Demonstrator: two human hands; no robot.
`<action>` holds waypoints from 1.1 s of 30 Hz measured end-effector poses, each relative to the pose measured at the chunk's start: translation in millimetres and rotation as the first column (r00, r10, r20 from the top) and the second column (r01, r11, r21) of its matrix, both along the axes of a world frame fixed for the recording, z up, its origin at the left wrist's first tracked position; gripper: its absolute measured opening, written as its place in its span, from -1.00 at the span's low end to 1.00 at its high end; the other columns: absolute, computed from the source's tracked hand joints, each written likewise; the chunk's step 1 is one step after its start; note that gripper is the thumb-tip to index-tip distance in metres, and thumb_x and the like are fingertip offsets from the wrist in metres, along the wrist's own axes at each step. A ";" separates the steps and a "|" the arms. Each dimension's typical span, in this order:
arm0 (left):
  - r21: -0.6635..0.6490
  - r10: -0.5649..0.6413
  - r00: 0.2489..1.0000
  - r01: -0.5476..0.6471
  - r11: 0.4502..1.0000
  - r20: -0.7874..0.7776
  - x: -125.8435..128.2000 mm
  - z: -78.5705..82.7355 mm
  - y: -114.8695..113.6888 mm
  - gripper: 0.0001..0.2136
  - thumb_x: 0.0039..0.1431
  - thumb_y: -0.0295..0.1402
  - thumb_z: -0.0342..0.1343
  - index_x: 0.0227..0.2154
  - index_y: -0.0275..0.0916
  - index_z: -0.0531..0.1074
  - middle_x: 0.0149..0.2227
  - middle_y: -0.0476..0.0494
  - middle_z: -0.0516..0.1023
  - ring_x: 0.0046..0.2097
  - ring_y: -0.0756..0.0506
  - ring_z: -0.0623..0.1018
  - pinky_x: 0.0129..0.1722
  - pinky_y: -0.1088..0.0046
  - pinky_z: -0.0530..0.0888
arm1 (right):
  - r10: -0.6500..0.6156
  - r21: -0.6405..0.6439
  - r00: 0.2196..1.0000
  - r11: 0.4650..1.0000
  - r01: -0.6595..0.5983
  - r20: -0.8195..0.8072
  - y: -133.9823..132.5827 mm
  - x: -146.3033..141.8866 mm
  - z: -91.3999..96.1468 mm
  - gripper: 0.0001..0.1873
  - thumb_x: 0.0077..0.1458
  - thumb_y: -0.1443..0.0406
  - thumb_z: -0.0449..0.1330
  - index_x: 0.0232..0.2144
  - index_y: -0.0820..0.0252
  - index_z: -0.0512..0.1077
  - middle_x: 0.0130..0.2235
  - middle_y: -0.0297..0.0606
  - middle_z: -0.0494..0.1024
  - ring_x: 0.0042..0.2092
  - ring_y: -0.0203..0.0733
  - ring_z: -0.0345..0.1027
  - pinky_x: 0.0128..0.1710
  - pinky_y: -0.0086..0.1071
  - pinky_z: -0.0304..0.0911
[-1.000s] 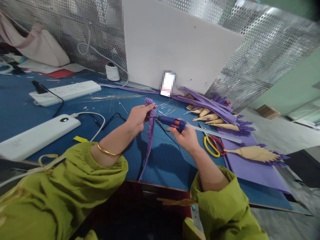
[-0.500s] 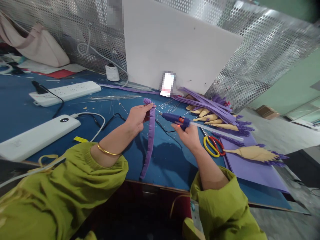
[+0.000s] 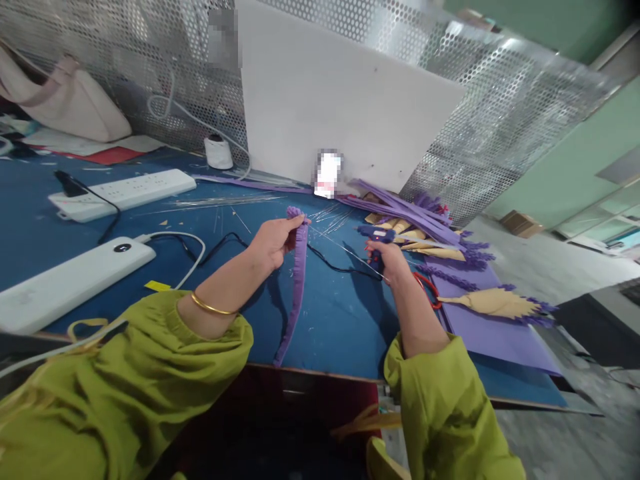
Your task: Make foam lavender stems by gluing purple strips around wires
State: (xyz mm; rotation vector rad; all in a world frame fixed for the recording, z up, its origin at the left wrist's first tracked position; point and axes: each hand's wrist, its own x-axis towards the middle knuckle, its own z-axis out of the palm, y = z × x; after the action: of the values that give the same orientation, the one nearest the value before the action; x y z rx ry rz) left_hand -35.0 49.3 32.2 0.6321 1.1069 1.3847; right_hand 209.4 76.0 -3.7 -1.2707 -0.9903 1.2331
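Note:
My left hand [image 3: 274,241] pinches the top of a fringed purple paper strip [image 3: 299,267], which is wound into a small curled head at its upper end. The rest of the strip hangs down toward the table's front edge. A thin wire [image 3: 345,248] runs from near the pinched end toward my right side. My right hand [image 3: 390,259] is closed around the handle of a blue glue gun [image 3: 376,235], whose nozzle points left, apart from the strip. Red-handled scissors [image 3: 429,291] lie beside my right wrist, partly hidden by it.
Purple strips [image 3: 410,210] and paper-wrapped lavender stems [image 3: 495,302] lie at the right, some near purple sheets [image 3: 500,340]. A lit phone [image 3: 328,175] leans on a white board [image 3: 345,87]. At the left are a power strip [image 3: 130,193], a power bank [image 3: 75,283] and a thread spool [image 3: 219,153].
My right hand has drawn the glue gun away to the right, off the curled head of the strip. My left hand keeps its pinch in nearly the same place.

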 end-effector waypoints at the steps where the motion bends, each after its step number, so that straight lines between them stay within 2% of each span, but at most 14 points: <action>1: -0.005 -0.033 0.999 0.033 0.999 0.010 1.2 -0.4 -1.1 -0.88 -0.07 -0.38 0.34 -0.50 -0.35 0.57 -0.55 -0.05 0.44 -0.53 0.08 0.35 -0.57 0.59 0.24 | 0.019 -0.023 1.000 1.000 -0.019 0.023 0.6 -3.1 -5.1 -0.85 -0.22 0.34 0.32 -0.52 0.25 0.42 -0.64 -0.37 0.42 -0.61 -0.38 0.23 -0.65 -0.52 0.19; 6: -0.046 -0.149 0.988 0.150 0.988 0.026 10.0 -4.3 -9.0 -0.82 -0.12 -0.35 0.38 -0.48 -0.36 0.58 -0.54 -0.08 0.47 -0.53 0.08 0.35 -0.59 0.59 0.22 | 0.118 -0.070 0.988 0.991 -0.111 0.101 -1.0 -19.3 -18.8 -0.88 -0.09 0.31 0.27 -0.47 0.28 0.46 -0.51 -0.20 0.54 -0.50 -0.28 0.38 -0.47 -0.43 0.35; 8: -0.045 -0.191 0.981 0.192 0.980 0.017 13.1 -5.8 -12.4 -0.80 -0.12 -0.33 0.38 -0.47 -0.36 0.58 -0.55 -0.08 0.47 -0.54 0.08 0.33 -0.59 0.58 0.21 | 0.130 -0.084 0.976 0.990 -0.117 0.175 -0.9 -19.7 -19.2 -0.86 -0.04 0.27 0.25 -0.46 0.28 0.48 -0.50 -0.20 0.54 -0.48 -0.26 0.40 -0.46 -0.41 0.34; 11: -0.021 -0.241 0.971 0.241 0.970 -0.003 15.3 -5.8 -16.8 -0.78 -0.12 -0.29 0.38 -0.45 -0.35 0.60 -0.55 -0.06 0.46 -0.55 0.08 0.31 -0.58 0.57 0.20 | 0.103 -0.083 0.941 0.993 -0.080 0.322 -0.5 -12.5 -14.9 -0.83 -0.08 0.24 0.30 -0.55 0.24 0.47 -0.55 -0.24 0.49 -0.43 -0.21 0.39 -0.46 -0.41 0.26; 13: -0.008 -0.257 0.966 0.256 0.967 -0.019 15.5 -4.3 -19.3 -0.78 -0.12 -0.27 0.37 -0.44 -0.33 0.60 -0.55 -0.06 0.45 -0.54 0.08 0.30 -0.57 0.56 0.19 | 0.018 -0.009 0.853 1.000 -0.016 0.522 -1.5 -6.3 -9.2 -0.79 -0.12 0.21 0.33 -0.61 0.21 0.46 -0.53 -0.23 0.48 -0.34 -0.14 0.40 -0.38 -0.38 0.23; 15: 0.003 -0.255 0.966 0.256 0.967 -0.032 16.0 -2.8 -21.6 -0.78 -0.12 -0.26 0.37 -0.44 -0.33 0.60 -0.55 -0.05 0.45 -0.54 0.08 0.29 -0.56 0.55 0.19 | -0.115 0.152 0.680 0.988 0.005 0.724 -4.1 -3.3 -2.2 -0.80 -0.08 0.17 0.30 -0.57 0.19 0.50 -0.46 -0.20 0.52 -0.25 -0.09 0.39 -0.28 -0.33 0.21; 16: 0.009 -0.255 0.966 0.255 0.967 -0.039 16.7 -2.5 -22.8 -0.77 -0.13 -0.26 0.38 -0.44 -0.32 0.61 -0.55 -0.04 0.45 -0.54 0.08 0.29 -0.55 0.54 0.20 | -0.172 0.235 0.618 0.972 -0.022 0.768 -6.0 -3.8 1.3 -0.80 -0.04 0.16 0.26 -0.51 0.18 0.53 -0.41 -0.19 0.54 -0.23 -0.09 0.38 -0.25 -0.30 0.21; 17: 0.016 -0.259 0.965 0.260 0.966 -0.046 18.0 -2.7 -24.1 -0.76 -0.14 -0.25 0.38 -0.44 -0.32 0.61 -0.56 -0.03 0.44 -0.54 0.08 0.28 -0.54 0.54 0.20 | -0.195 0.295 0.615 0.953 -0.064 0.764 -8.4 -5.7 4.4 -0.79 0.00 0.16 0.23 -0.44 0.17 0.56 -0.38 -0.20 0.55 -0.24 -0.11 0.37 -0.23 -0.29 0.21; 19: 0.022 -0.297 0.953 0.298 0.954 -0.058 22.0 -4.2 -27.5 -0.74 -0.17 -0.23 0.39 -0.44 -0.32 0.61 -0.59 -0.01 0.42 -0.55 0.09 0.27 -0.53 0.53 0.19 | -0.093 0.329 0.766 0.931 -0.160 0.636 -14.5 -13.2 9.4 -0.74 0.03 0.15 0.20 -0.34 0.17 0.58 -0.36 -0.22 0.56 -0.31 -0.17 0.36 -0.28 -0.31 0.23; 20: 0.018 -0.333 0.941 0.334 0.942 -0.060 24.5 -5.5 -29.5 -0.73 -0.18 -0.22 0.40 -0.44 -0.32 0.61 -0.60 0.00 0.41 -0.55 0.09 0.26 -0.53 0.53 0.18 | 0.018 0.310 0.847 0.926 -0.214 0.531 -18.2 -18.3 11.1 -0.72 0.02 0.13 0.21 -0.30 0.18 0.58 -0.38 -0.25 0.55 -0.35 -0.21 0.35 -0.33 -0.34 0.23; 22: 0.008 -0.424 0.904 0.425 0.905 -0.047 29.7 -8.0 -34.0 -0.71 -0.19 -0.20 0.40 -0.44 -0.32 0.61 -0.57 -0.03 0.45 -0.53 0.08 0.29 -0.51 0.51 0.20 | 0.272 0.249 0.915 0.903 -0.350 0.297 -26.3 -28.6 12.8 -0.67 0.00 0.11 0.25 -0.23 0.17 0.58 -0.40 -0.29 0.52 -0.41 -0.27 0.31 -0.39 -0.38 0.22; 24: 0.007 -0.502 0.864 0.503 0.864 -0.028 33.6 -9.8 -38.4 -0.72 -0.18 -0.20 0.40 -0.45 -0.31 0.60 -0.50 -0.09 0.52 -0.48 0.06 0.35 -0.47 0.50 0.22 | 0.463 0.203 0.881 0.858 -0.472 0.093 -33.9 -37.1 13.3 -0.64 -0.02 0.10 0.29 -0.19 0.14 0.57 -0.43 -0.32 0.49 -0.45 -0.32 0.26 -0.42 -0.41 0.21; 26: 0.013 -0.549 0.835 0.550 0.835 -0.029 35.4 -10.5 -41.5 -0.74 -0.16 -0.21 0.38 -0.46 -0.31 0.60 -0.46 -0.11 0.54 -0.45 0.04 0.38 -0.45 0.50 0.23 | 0.546 0.181 0.837 0.827 -0.532 -0.034 -39.8 -42.1 13.6 -0.62 -0.04 0.10 0.32 -0.18 0.14 0.56 -0.46 -0.34 0.47 -0.49 -0.36 0.21 -0.45 -0.43 0.18; 33: -0.017 -0.591 0.796 0.595 0.804 -0.132 33.6 -11.2 -42.9 -0.71 -0.12 -0.17 0.34 -0.44 -0.32 0.58 -0.51 -0.07 0.47 -0.47 0.05 0.33 -0.44 0.47 0.17 | 0.554 0.169 0.817 0.831 -0.530 -0.160 -44.3 -43.5 14.9 -0.65 -0.17 0.16 0.41 -0.26 0.11 0.57 -0.32 -0.31 0.54 -0.41 -0.35 0.28 -0.44 -0.49 0.23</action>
State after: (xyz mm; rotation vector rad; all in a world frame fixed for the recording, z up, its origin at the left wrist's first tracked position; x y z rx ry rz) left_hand -1.4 6.4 21.0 1.0035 0.8800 0.8149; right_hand 165.9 31.7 11.3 -0.7603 -1.3048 1.6757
